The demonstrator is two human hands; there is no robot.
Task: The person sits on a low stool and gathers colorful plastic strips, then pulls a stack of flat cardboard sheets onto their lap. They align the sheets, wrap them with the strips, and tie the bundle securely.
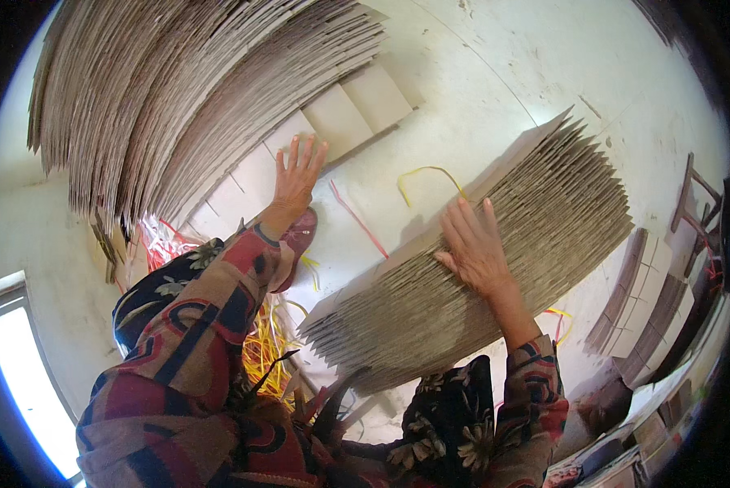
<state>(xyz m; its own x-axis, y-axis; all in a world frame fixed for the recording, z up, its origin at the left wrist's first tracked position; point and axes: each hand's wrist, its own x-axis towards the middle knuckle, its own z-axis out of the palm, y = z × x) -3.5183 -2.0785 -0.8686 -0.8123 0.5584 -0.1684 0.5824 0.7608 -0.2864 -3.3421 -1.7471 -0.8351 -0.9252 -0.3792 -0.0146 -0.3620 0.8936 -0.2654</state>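
A long stack of flat brown cardboard sheets (536,220) lies slantwise in front of me, its jagged edges facing up. My right hand (472,244) rests on top of it, fingers spread, gripping nothing. A yellow strap (426,171) curves out from the stack near those fingertips. My left hand (298,175) is stretched out with its fingers apart, beside the lower edge of a much larger cardboard pile (210,89). Whether its palm touches the pale cardboard panels (332,122) along that pile, I cannot tell.
A red strap (358,220) lies on the pale floor between the two piles. Yellow and orange straps (267,350) are heaped by my legs, with red and white ones (165,242) farther left. Smaller cardboard bundles (633,301) and a wooden frame (694,199) stand at the right.
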